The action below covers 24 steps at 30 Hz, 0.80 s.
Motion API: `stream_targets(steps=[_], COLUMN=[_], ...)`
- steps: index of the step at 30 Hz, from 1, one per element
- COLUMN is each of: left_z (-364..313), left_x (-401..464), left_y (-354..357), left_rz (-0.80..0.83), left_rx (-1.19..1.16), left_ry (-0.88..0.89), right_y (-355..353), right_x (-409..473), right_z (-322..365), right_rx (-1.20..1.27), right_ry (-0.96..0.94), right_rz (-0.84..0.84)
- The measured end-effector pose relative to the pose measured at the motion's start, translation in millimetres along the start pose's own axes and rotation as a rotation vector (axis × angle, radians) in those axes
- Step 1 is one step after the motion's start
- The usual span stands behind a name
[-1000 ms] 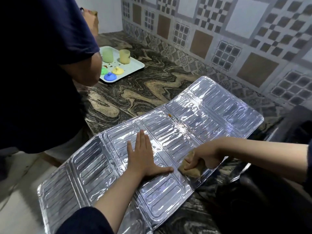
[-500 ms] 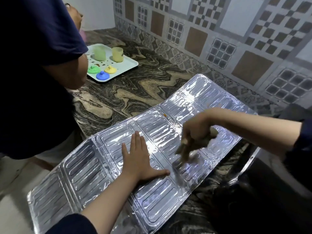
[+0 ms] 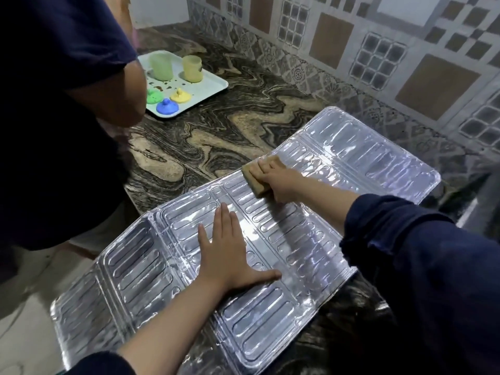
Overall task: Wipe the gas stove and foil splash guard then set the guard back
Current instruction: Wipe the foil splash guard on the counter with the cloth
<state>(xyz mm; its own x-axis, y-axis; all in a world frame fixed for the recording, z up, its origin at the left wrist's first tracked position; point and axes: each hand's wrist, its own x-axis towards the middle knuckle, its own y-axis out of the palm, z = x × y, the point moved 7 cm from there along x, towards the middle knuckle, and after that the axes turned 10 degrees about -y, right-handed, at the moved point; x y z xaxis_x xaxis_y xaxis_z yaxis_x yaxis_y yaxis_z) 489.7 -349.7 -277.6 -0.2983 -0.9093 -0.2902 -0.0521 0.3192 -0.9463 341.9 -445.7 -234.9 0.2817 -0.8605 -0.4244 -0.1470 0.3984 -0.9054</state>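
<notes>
The silver foil splash guard [image 3: 357, 158] lies unfolded flat across the marbled counter, its left panels hanging past the counter edge. My left hand [image 3: 230, 253] rests flat on its middle panel, fingers straight and thumb spread. My right hand [image 3: 278, 180] grips a tan sponge [image 3: 253, 173] and presses it on the guard's far edge near the centre fold. The gas stove is a dark shape at the right edge [image 3: 484, 190], mostly hidden by my right sleeve.
Another person in a dark shirt [image 3: 54, 104] stands close at the left, elbow over the counter. A pale tray [image 3: 213, 82] behind holds two cups and three coloured lids. The patterned tile wall [image 3: 351, 50] runs along the back.
My right hand has carried the sponge from the guard's near edge across to its far edge. My left hand has stayed flat on the middle panel.
</notes>
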Motion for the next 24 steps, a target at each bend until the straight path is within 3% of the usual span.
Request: stream_targets(steps=[8,24], left_z=[-0.5,-0.1], left_x=[-1.2,-1.3], left_y=[1.9,1.2], left_rz=[0.022,0.020], left_rx=[0.004,0.009], left_ry=[-0.010,-0.010], right_y=[-3.8,3.2], right_x=[-22.9,-102.9], right_z=[-11.2,-8.3], right_rx=[0.135,0.191], right_ry=[-0.004,0.079], right_rz=[0.053,0.347])
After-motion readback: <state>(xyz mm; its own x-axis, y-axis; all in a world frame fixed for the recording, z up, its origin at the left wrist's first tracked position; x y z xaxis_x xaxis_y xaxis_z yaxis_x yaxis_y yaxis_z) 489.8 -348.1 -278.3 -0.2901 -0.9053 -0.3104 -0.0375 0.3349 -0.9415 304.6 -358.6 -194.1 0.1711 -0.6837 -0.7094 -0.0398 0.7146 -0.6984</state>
